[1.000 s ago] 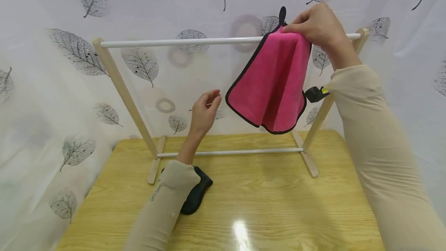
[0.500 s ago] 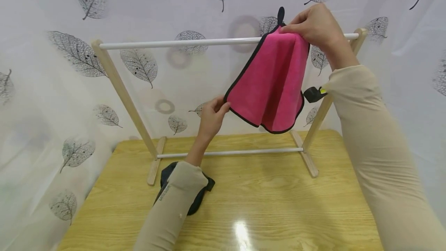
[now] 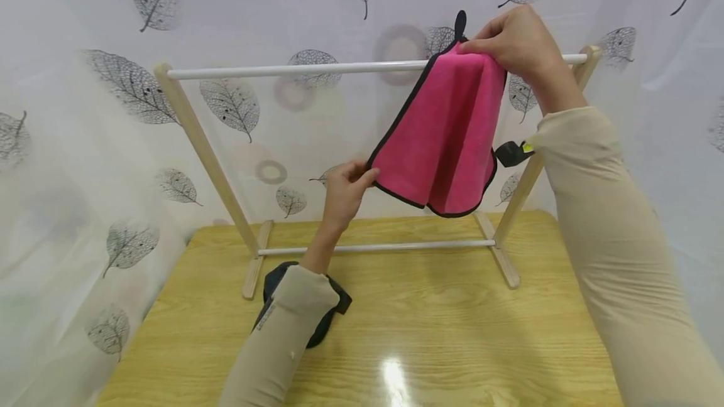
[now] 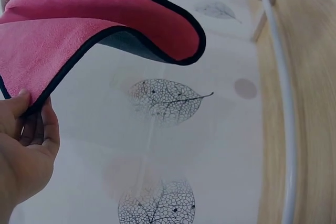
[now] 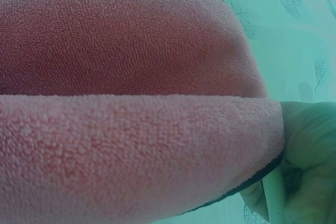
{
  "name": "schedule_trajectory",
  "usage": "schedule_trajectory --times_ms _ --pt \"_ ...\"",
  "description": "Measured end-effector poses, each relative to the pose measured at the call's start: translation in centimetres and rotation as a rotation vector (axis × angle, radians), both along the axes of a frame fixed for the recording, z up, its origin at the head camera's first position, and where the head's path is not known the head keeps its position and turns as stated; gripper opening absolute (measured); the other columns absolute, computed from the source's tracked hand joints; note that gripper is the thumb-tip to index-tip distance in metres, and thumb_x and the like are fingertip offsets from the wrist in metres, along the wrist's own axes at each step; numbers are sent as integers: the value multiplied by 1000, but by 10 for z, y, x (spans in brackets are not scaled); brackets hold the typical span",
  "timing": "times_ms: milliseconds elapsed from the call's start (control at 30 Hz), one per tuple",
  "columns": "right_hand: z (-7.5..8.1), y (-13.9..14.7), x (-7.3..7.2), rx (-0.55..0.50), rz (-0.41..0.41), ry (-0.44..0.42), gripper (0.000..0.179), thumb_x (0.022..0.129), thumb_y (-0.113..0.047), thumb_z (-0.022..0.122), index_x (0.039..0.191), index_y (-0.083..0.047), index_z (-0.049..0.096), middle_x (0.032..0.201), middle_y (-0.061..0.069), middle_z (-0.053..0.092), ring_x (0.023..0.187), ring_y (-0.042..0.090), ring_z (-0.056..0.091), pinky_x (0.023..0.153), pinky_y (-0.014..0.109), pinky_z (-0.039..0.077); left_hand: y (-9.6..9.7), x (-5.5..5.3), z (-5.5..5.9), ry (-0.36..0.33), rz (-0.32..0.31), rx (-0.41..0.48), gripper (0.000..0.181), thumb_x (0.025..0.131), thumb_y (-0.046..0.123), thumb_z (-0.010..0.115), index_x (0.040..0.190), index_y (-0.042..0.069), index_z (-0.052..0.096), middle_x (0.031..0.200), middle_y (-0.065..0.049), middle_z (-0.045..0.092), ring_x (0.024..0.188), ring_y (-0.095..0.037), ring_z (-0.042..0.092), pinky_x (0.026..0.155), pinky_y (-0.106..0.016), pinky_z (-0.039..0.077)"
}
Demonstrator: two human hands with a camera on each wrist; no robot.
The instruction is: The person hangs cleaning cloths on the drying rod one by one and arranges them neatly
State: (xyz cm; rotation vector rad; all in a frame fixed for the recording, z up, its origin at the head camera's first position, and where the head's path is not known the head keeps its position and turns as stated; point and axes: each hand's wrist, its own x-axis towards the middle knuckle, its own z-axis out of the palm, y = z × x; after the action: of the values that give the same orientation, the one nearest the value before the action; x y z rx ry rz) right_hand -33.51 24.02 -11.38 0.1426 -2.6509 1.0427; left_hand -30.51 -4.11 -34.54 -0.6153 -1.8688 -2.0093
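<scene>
**Pink cloth pinched by both hands at the rack's top bar**

Head view: the pink cloth [image 3: 427,137] hangs in front of a white top bar [image 3: 294,70], covering part of its right half. The right hand [image 3: 520,39] pinches the cloth's upper edge between thumb and fingers, just beside the corner where a black loop [image 3: 460,24] sticks up above the bar. Lower down, the left hand [image 3: 345,193] grips the cloth's left corner with thumb and fingertips. Between the two grips, the black-edged cloth falls in deep folds, its lower edge well above the table [image 3: 441,344]. A dark item [image 3: 325,328] lies on the table, partly hidden by the left sleeve [image 3: 283,331].

Left wrist view: the left thumb presses on the pink face at the corner while the fingers curl behind it — a narrow pinch, with the rest of the palm off the cloth. The cloth's far edge curves up, showing a greyish underside. A white lower bar [image 4: 286,108] runs down the right side.

Right wrist view: the cloth fills most of the frame, and the right hand shows only at the right edge, against the cloth's end — its fingertips are hidden here. A pale bar passes beside the hand.
</scene>
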Motion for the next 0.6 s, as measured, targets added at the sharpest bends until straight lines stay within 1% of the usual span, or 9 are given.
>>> schedule_trajectory --times_ms 67,167,233,333,400,467,600 --pt "0 1 1 -9 -1 3 49 93 -42 77 125 -5 75 95 0 62 76 10 57 59 16 50 -1 2 1 -2 7 -13 17 96 1 72 105 -13 72 96 -21 72 80 -10 69 79 -30 61" --pt "1 1 1 -9 -1 8 48 91 -43 79 123 -6 76 96 -1 62 83 13 54 59 17 48 -7 7 4 -9 28 -29 18 98 5 71 108 -10 73 96 -19 72 81 -11 69 79 -30 60" --pt "1 1 1 -7 1 8 48 91 -43 79 122 -7 77 97 -1 62 85 13 54 59 17 48 -13 12 8 -13 52 -48 20 99 8 71 111 -8 73 97 -18 72 81 -12 69 80 -31 60" --pt "1 1 0 1 1 14 47 91 -43 79 121 -7 77 98 -1 62 87 12 53 62 19 48 -24 18 17 -26 93 -68 23 100 11 70 114 -7 73 98 -16 72 82 -13 68 81 -35 60" --pt "1 1 0 13 2 17 48 91 -44 79 121 -8 78 99 -2 63 91 11 51 67 22 47 -33 21 25 -35 127 -67 23 100 11 71 114 -7 73 97 -15 72 81 -12 68 82 -38 60" --pt "1 1 0 30 4 16 48 91 -46 78 121 -8 78 101 -3 62 94 10 50 72 26 45 -41 24 35 -33 161 -53 23 99 10 71 114 -8 73 97 -16 73 79 -11 68 80 -37 60" --pt "1 4 1 44 2 2 48 90 -49 77 120 -11 79 101 -4 63 96 9 49 76 31 42 -56 28 62 6 232 -55 23 99 8 70 114 -9 72 97 -17 73 76 -10 67 75 -29 59"
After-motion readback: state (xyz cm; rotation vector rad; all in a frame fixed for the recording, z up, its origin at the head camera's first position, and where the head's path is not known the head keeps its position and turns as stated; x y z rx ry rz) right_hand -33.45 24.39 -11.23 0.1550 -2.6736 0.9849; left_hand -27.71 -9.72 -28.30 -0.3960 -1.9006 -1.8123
